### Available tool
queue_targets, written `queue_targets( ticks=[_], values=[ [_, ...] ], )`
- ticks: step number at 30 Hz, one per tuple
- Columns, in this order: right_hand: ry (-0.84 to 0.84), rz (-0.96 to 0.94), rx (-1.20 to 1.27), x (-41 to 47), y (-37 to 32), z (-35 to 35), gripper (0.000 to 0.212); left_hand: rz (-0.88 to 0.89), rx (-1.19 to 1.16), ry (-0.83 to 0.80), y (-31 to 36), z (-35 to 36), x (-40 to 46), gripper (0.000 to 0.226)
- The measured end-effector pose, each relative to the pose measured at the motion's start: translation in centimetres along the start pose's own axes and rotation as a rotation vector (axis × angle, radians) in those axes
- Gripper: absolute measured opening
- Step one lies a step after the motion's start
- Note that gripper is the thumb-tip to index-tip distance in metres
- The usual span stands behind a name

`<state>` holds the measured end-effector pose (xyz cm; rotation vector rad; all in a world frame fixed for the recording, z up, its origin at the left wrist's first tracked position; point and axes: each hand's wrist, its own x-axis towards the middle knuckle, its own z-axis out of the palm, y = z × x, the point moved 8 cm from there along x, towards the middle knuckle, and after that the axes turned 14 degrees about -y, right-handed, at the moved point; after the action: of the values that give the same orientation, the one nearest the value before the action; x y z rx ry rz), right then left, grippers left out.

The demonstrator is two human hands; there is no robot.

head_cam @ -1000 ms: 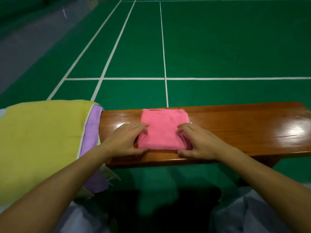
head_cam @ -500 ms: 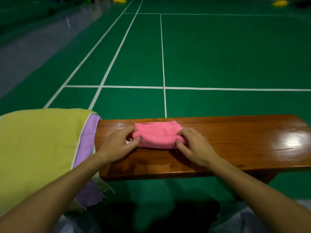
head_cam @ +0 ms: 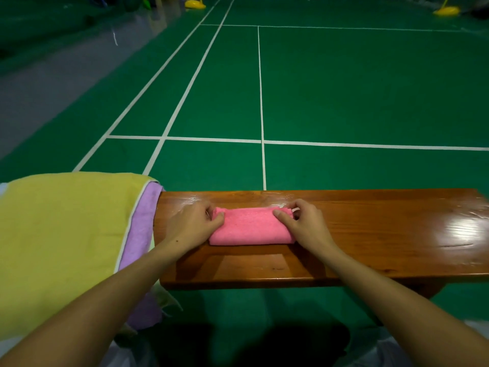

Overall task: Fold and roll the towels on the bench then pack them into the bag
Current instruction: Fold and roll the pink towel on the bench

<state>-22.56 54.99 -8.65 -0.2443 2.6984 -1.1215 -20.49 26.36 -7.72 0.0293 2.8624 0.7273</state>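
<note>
head view shows both hands curled over the ends of a pink towel (head_cam: 251,225), which lies as a short roll across the wooden bench (head_cam: 370,234). left hand (head_cam: 191,225) grips the roll's left end, thumb on the near top face and fingers wrapped over the far side. right hand (head_cam: 304,223) grips the right end the same way, thumb pressed on top, fingers bent around the far edge where a bit of white tag or hem peeks out. between the two grips the roll sits flat on the wood, nearer the far edge of the bench than the near one. just left of the left-hand grip, a yellow towel (head_cam: 66,234) lies spread over a purple towel (head_cam: 143,223), both draped over the bench end. beyond the grips stretches a green court floor (head_cam: 344,88) with white lines.
</note>
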Motion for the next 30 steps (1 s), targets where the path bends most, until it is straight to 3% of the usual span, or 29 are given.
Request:
queue_targets(
  ticks=[4, 7, 9, 11, 13, 18, 22, 27, 30],
  values=[
    [0.100, 0.075, -0.303, 0.3, -0.7, -1.1, 0.043, -0.008, 0.031, 0.043, -0.1, 0.0, 0.1, 0.026],
    [0.144, -0.116, -0.531, 0.2, -3.4, -0.9, 0.049, 0.149, 0.139, 0.148, 1.4, -0.4, -0.5, 0.035],
    [-0.060, -0.316, -0.619, -0.2, -5.3, 1.4, 0.056, 0.282, 0.232, 0.124, 2.6, 0.3, -1.0, 0.039],
    [-0.272, -0.382, -0.717, -1.0, -5.7, 4.1, 0.060, 0.324, 0.315, 0.051, 2.8, 1.4, -0.9, 0.045],
    [-0.340, -0.328, -0.760, -1.2, -4.9, 4.9, 0.061, 0.275, 0.292, 0.014, 2.1, 1.5, -0.6, 0.049],
    [-0.205, -0.264, -0.818, -1.1, -5.4, 2.9, 0.056, 0.094, 0.060, -0.002, 0.4, 0.3, 0.1, 0.057],
    [-0.193, -0.223, -0.732, -1.7, -5.6, 2.8, 0.053, 0.011, -0.129, -0.107, -0.7, 0.8, 0.7, 0.064],
    [-0.296, -0.222, -0.494, -1.4, -4.7, 3.7, 0.049, 0.069, -0.251, -0.240, 0.4, 1.2, 1.4, 0.035],
    [-0.343, -0.204, -0.330, -1.2, -4.2, 3.8, 0.073, 0.223, -0.334, -0.258, 1.7, 0.7, 1.4, 0.045]
  ],
)
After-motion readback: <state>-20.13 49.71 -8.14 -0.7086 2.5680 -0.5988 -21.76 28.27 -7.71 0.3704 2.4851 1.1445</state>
